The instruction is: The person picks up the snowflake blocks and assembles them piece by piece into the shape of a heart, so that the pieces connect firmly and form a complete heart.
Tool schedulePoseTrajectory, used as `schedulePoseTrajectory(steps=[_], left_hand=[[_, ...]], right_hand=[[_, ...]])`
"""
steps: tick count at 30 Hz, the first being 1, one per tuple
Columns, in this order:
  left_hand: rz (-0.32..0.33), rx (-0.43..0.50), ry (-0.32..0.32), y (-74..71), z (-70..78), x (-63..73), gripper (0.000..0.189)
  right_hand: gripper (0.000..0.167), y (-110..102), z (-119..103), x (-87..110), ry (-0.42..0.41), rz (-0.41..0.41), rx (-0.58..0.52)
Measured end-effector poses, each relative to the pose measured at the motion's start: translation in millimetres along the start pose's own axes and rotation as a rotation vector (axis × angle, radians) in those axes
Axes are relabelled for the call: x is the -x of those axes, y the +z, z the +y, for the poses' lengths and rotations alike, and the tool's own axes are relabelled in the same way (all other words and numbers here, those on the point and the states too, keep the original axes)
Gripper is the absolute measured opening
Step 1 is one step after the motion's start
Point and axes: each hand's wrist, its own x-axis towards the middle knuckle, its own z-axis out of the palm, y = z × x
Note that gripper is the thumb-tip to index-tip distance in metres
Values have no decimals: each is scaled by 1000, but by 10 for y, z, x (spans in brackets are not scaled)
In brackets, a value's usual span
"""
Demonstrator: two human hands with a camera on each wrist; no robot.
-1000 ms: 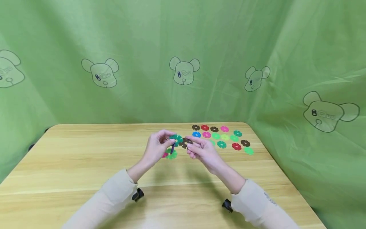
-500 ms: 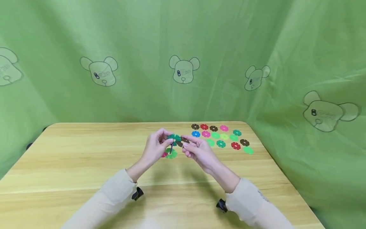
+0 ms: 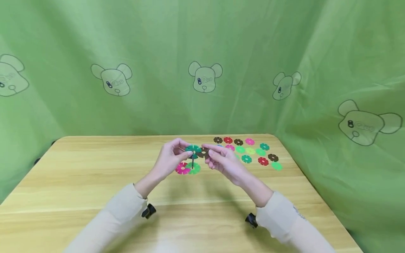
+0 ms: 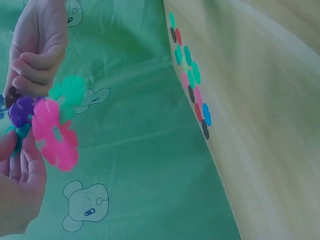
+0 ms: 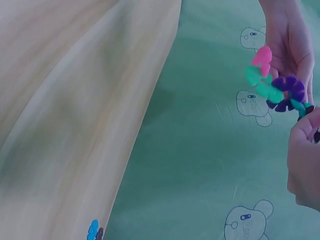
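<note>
Interlocking slotted plastic discs form a small joined piece between the two hands, held up off the table. My left hand point(image 3: 167, 160) pinches its teal disc point(image 3: 193, 149) between thumb and fingers. With thumb and fingertips, my right hand point(image 3: 228, 166) holds a brown disc point(image 3: 203, 152) edge to edge with the teal one. Below the teal disc hangs a purple disc point(image 5: 291, 93), seen edge-on in the head view. A light green disc point(image 3: 196, 168) and a pink disc point(image 3: 181, 168) make up the lower end, and both wrist views show them linked.
Several loose discs lie in rough rows at the wooden table's point(image 3: 95, 168) back right, among them a red disc point(image 3: 263, 161), a yellow disc point(image 3: 250, 150) and a pink disc point(image 3: 249, 141). A green curtain point(image 3: 158, 105) with bear-head outlines stands behind and along the right side.
The right hand has brought the brown disc in against the teal disc. Both hands are slightly higher, the teal disc is tilted differently, and more of the pink disc shows.
</note>
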Motion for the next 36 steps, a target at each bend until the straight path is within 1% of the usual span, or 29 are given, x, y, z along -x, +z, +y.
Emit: schedulePoseTrajectory(steps=[4, 7, 13, 17, 19, 20, 22, 25, 27, 29, 32, 34, 36], left_hand=[[17, 20, -22, 14, -20, 3, 15], [4, 32, -26, 33, -42, 11, 13], [-31, 44, -21, 68, -65, 20, 11], [-64, 28, -11, 90, -75, 22, 11], [-84, 6, 19, 100, -71, 22, 13], [-94, -19, 40, 105, -70, 20, 17], [-125, -76, 85, 115, -67, 16, 27], [-186, -172, 133, 136, -69, 7, 48], [-217, -218, 144, 155, -82, 0, 56], [-230, -243, 164, 171, -103, -3, 57], [-229, -262, 196, 181, -135, -2, 52], [-233, -248, 193, 179, -142, 2, 49], [-235, -217, 138, 168, -141, 6, 48]], right_hand=[[48, -19, 1, 26, 1, 2, 21], [47, -18, 6, 33, 2, 22, 36], [43, -18, -2, 30, 10, 106, 70], [41, -31, 8, 30, 7, 160, 97], [40, -37, 17, 35, 0, 178, 115], [40, -39, 21, 37, -6, 182, 124], [39, -37, 30, 44, -18, 185, 138], [36, -18, 43, 52, -36, 181, 143], [35, 3, 56, 55, -38, 181, 134], [32, 22, 72, 58, -38, 181, 124], [32, 23, 103, 58, -36, 170, 133], [34, -34, 140, 45, -51, 163, 170], [37, -160, 187, 17, -68, 180, 236]])
